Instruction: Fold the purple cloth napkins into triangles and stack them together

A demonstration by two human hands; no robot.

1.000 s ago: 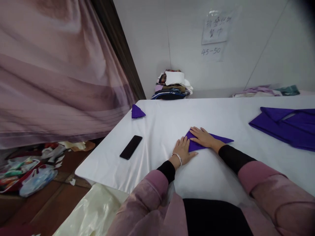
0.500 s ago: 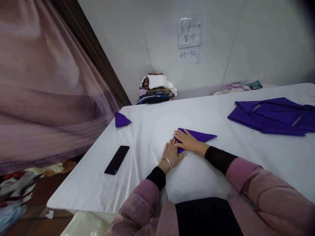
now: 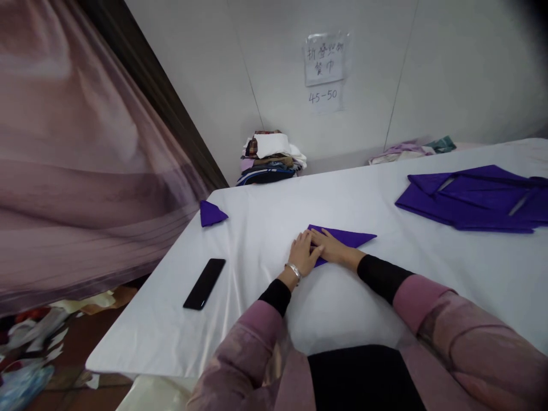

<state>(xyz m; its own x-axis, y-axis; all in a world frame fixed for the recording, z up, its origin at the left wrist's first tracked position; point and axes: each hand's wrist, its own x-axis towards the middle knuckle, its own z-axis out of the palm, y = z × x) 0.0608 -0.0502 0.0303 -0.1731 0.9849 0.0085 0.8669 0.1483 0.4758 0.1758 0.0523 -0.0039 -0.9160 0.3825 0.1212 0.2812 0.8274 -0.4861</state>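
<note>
A purple cloth napkin (image 3: 351,237), folded into a flat triangle, lies on the white-covered table in front of me. My right hand (image 3: 329,246) rests flat across its left part, fingers stretched toward the upper left. At the napkin's left edge, my left hand (image 3: 303,253) has its fingers bent together, the tips meeting my right fingertips. Its thumb reaches over toward my right hand. Both hands cover the napkin's left corner, so the folds and edge beneath them are hidden. A bracelet (image 3: 293,270) circles my left wrist.
A small folded purple napkin (image 3: 212,214) sits at the far left corner, with a black phone (image 3: 204,283) nearer. More purple napkins (image 3: 475,200) lie at right. Behind the table's far edge are stacked clothes (image 3: 270,158); a pink curtain (image 3: 85,160) hangs at left.
My left hand has moved up and slightly right along the napkin's edge, its spread fingers drawing in and bending. My right hand stays flat on the napkin. The view has shifted slightly.
</note>
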